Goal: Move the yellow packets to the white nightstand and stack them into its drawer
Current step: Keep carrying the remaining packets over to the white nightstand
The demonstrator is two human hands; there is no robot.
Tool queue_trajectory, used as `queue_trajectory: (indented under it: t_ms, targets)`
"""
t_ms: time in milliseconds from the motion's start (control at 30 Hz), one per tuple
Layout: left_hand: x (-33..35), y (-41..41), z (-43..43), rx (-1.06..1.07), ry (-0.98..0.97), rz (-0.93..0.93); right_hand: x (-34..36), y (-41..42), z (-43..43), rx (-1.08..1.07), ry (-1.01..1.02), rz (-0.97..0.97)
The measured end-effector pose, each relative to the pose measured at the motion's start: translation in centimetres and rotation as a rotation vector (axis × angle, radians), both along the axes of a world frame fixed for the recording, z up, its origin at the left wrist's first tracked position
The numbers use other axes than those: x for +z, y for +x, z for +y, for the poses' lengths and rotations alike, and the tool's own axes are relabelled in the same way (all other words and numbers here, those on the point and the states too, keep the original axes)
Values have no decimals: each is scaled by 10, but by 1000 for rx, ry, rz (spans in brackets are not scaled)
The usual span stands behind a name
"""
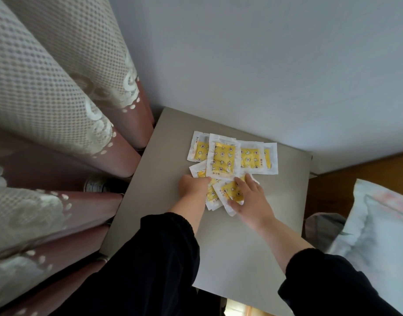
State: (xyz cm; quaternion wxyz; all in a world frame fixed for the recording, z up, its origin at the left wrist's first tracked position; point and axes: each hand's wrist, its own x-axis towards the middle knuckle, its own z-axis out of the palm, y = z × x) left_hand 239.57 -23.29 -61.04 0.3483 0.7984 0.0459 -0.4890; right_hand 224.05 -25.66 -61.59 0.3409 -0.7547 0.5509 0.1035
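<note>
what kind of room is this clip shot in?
Most likely a bedroom. The nightstand with the yellow packets on top stands against the wall, a pillow shows at the right edge, and long lace-trimmed curtains hang at the left.

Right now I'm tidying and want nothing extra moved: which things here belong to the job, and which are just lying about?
Job: yellow packets, white nightstand, left hand, right hand.
Just there: curtain, pillow, wall.
</note>
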Motion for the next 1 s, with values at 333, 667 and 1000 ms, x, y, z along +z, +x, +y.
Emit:
queue_trajectory:
  t_ms: [333, 667, 1000]
  targets:
    - [-6, -7, 15, 35, -160, -11, -3, -3, 2, 12, -18, 3]
    - [-10, 34, 47, 226, -226, 92, 10, 2, -6, -20, -360, -86]
    - [-25, 33, 54, 109, -200, 0, 6, 85, -58, -401, -162, 222]
